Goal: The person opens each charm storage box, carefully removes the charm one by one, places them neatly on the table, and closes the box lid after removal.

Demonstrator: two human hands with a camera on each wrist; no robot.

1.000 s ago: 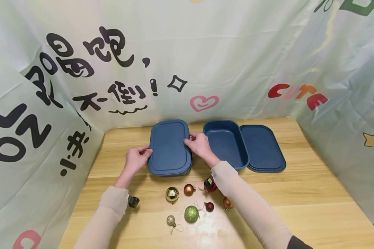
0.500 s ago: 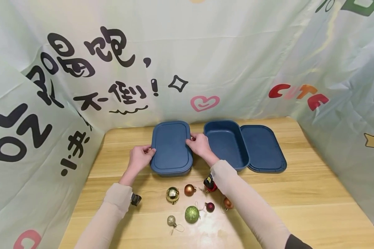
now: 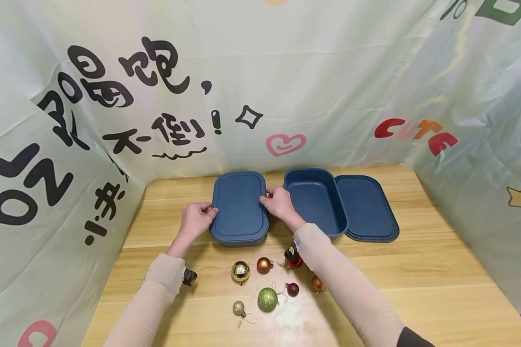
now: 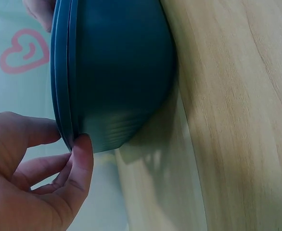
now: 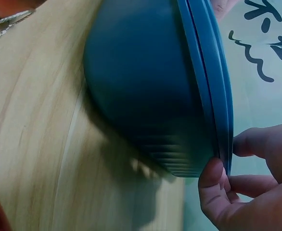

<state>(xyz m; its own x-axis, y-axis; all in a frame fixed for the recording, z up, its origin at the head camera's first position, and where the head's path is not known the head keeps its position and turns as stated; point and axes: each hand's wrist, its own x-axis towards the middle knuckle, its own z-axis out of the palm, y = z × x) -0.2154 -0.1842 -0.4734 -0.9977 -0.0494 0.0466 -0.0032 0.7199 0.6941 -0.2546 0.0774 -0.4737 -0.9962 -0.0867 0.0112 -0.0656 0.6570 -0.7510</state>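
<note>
A dark blue lid (image 3: 239, 205) lies over a matching rectangular box (image 4: 121, 62) at the back of the table. My left hand (image 3: 196, 219) pinches the lid's left edge, thumb on top and a finger under the rim. On the opposite side my right hand (image 3: 279, 201) pinches the rim in the same way. In the right wrist view the box wall (image 5: 141, 72) stands on the wood, and the lid sits along its top edge. What the box holds is hidden.
An open blue box (image 3: 314, 200) stands to the right, with a second lid (image 3: 366, 207) lying beside it. Several bauble ornaments lie in front, among them a gold one (image 3: 240, 273), a green glittery one (image 3: 267, 299) and a copper one (image 3: 264, 265). A printed curtain (image 3: 330, 96) encloses the table.
The lid's far edge has come down, and the lid now lies flatter on the box. My left hand has shifted slightly right; my right hand has barely moved.
</note>
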